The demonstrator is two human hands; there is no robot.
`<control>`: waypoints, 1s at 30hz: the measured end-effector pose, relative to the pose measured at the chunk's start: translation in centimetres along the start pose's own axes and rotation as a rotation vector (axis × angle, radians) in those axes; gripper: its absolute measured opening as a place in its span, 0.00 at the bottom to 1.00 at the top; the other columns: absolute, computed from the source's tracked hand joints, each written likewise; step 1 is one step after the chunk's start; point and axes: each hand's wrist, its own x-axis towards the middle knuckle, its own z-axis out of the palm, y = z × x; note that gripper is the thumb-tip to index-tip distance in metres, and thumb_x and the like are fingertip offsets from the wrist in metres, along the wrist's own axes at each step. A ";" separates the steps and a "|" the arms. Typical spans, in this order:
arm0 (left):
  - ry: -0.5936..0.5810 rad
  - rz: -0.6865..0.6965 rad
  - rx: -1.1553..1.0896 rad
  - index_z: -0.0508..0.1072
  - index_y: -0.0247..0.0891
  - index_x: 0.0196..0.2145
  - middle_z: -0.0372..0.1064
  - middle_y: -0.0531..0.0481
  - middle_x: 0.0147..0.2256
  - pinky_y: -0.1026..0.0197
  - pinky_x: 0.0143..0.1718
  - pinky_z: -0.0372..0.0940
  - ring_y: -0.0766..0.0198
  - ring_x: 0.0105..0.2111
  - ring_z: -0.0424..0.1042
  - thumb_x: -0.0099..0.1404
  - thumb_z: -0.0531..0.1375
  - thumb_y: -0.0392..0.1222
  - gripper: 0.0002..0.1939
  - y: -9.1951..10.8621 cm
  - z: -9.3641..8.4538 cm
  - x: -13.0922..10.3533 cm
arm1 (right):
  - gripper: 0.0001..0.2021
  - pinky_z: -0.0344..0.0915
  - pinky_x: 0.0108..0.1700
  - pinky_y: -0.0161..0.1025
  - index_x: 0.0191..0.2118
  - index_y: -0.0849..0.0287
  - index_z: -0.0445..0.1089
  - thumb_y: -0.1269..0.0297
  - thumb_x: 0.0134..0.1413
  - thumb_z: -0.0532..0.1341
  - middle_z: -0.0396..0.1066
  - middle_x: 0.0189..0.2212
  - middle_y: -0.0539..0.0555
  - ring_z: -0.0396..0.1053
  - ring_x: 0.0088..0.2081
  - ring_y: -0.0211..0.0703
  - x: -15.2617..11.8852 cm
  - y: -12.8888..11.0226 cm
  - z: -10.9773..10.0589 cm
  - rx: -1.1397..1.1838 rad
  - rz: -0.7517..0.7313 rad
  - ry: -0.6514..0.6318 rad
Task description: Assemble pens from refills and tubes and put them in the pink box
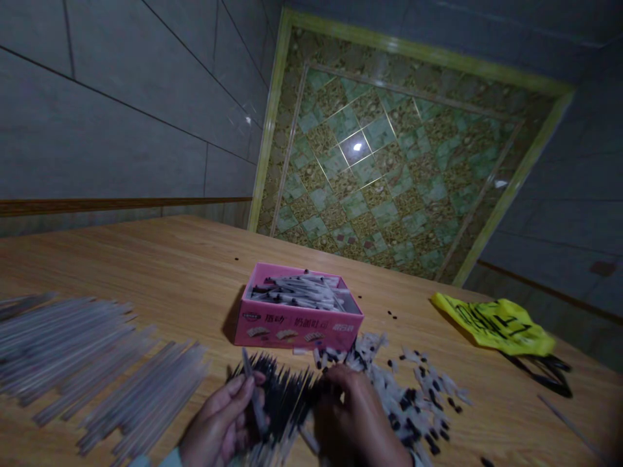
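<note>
My left hand (pixel 226 415) pinches a slim translucent pen tube (pixel 254 395), which stands nearly upright and leans a little to the left. Between my hands lies a bundle of dark pen refills (pixel 287 395) with thin tips pointing away. My right hand (pixel 363 412) is curled at the right side of this bundle, its fingers bent together; whatever it may hold is hidden in shadow. Small white and black pen parts (pixel 413 402) are heaped right of that hand. Just behind both hands stands a pink cardboard box (pixel 296 324) holding many whitish pens (pixel 302 290) with black ends.
Several loose piles of clear tubes (pixel 63 350) cover the left side of the wooden table (pixel 185 259). A yellow plastic bag (pixel 491 321) with black print and black handles lies at the right. One thin stick (pixel 569 421) rests near the right edge. Tiled walls rise behind.
</note>
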 end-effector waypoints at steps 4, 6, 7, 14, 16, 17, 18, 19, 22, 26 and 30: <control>0.002 0.007 -0.010 0.69 0.35 0.36 0.68 0.55 0.20 0.67 0.19 0.63 0.68 0.19 0.68 0.48 0.67 0.45 0.19 -0.1 0.0 0.1 | 0.14 0.58 0.34 0.31 0.29 0.55 0.73 0.76 0.36 0.54 0.71 0.34 0.52 0.67 0.34 0.41 -0.2 -0.1 1.2 -0.029 -0.096 -0.107; 0.007 0.003 -0.005 0.69 0.35 0.36 0.68 0.55 0.21 0.67 0.19 0.63 0.68 0.19 0.68 0.49 0.66 0.45 0.18 -0.2 0.0 0.1 | 0.15 0.58 0.35 0.30 0.30 0.54 0.73 0.76 0.36 0.54 0.70 0.36 0.52 0.67 0.36 0.41 -0.3 -0.3 1.4 -0.029 -0.114 -0.128; 0.008 -0.002 -0.001 0.69 0.34 0.36 0.68 0.54 0.21 0.67 0.19 0.63 0.68 0.19 0.68 0.49 0.66 0.45 0.18 -0.2 0.0 0.1 | 0.14 0.58 0.35 0.30 0.30 0.55 0.73 0.76 0.38 0.54 0.70 0.36 0.51 0.68 0.36 0.40 -0.3 -0.5 1.3 -0.035 -0.118 -0.145; -0.013 0.003 0.013 0.69 0.34 0.36 0.67 0.55 0.21 0.68 0.19 0.61 0.70 0.19 0.67 0.51 0.64 0.45 0.17 -0.1 0.0 0.0 | 0.05 0.54 0.26 0.32 0.25 0.55 0.73 0.62 0.40 0.63 0.74 0.24 0.51 0.71 0.28 0.42 -1.0 -1.4 0.4 -0.192 -0.076 -0.229; -0.013 0.006 0.018 0.69 0.34 0.36 0.67 0.55 0.21 0.68 0.19 0.60 0.70 0.19 0.67 0.51 0.64 0.45 0.16 0.0 0.1 -0.1 | 0.06 0.51 0.23 0.33 0.23 0.55 0.74 0.60 0.35 0.67 0.75 0.23 0.53 0.72 0.26 0.46 -1.1 -1.6 0.6 -0.254 -0.074 -0.230; -0.011 0.007 0.018 0.69 0.34 0.36 0.67 0.55 0.21 0.68 0.19 0.60 0.70 0.19 0.67 0.51 0.65 0.45 0.16 0.0 0.1 -0.1 | 0.06 0.49 0.22 0.34 0.23 0.56 0.74 0.62 0.33 0.68 0.76 0.23 0.54 0.72 0.26 0.48 -1.2 -1.8 0.7 -0.287 -0.072 -0.231; -0.006 0.005 0.017 0.70 0.34 0.35 0.67 0.55 0.21 0.68 0.18 0.60 0.70 0.19 0.67 0.51 0.65 0.46 0.17 0.0 0.2 -0.1 | 0.05 0.49 0.22 0.35 0.23 0.56 0.74 0.64 0.32 0.68 0.76 0.24 0.55 0.73 0.26 0.49 -1.2 -1.9 0.9 -0.316 -0.074 -0.231; 0.000 0.002 0.016 0.70 0.34 0.35 0.67 0.55 0.21 0.68 0.18 0.60 0.70 0.19 0.67 0.50 0.65 0.46 0.17 0.1 0.2 -0.2 | 0.05 0.49 0.22 0.35 0.23 0.56 0.74 0.67 0.31 0.67 0.76 0.25 0.56 0.73 0.26 0.50 -1.2 -2.0 1.0 -0.332 -0.080 -0.235; 0.014 0.000 0.013 0.70 0.35 0.35 0.67 0.55 0.21 0.69 0.18 0.60 0.69 0.19 0.67 0.49 0.66 0.46 0.17 0.1 0.2 -0.3 | 0.06 0.52 0.23 0.34 0.26 0.55 0.74 0.70 0.34 0.64 0.76 0.26 0.55 0.72 0.26 0.47 -1.3 -2.3 1.0 -0.263 -0.090 -0.204; -0.031 0.015 0.046 0.71 0.36 0.34 0.66 0.55 0.21 0.68 0.19 0.61 0.69 0.19 0.67 0.51 0.64 0.47 0.15 0.0 0.2 -0.3 | 0.06 0.59 0.30 0.32 0.33 0.55 0.73 0.67 0.47 0.59 0.76 0.28 0.54 0.71 0.31 0.44 -1.3 -2.2 0.8 0.052 -0.040 -0.070; -0.133 0.113 0.257 0.74 0.38 0.36 0.60 0.58 0.17 0.68 0.15 0.56 0.70 0.15 0.60 0.52 0.62 0.50 0.16 -0.3 -0.1 -0.2 | 0.11 0.62 0.39 0.37 0.37 0.58 0.72 0.59 0.52 0.58 0.74 0.35 0.56 0.69 0.38 0.47 -0.5 -1.5 0.4 0.422 0.034 0.083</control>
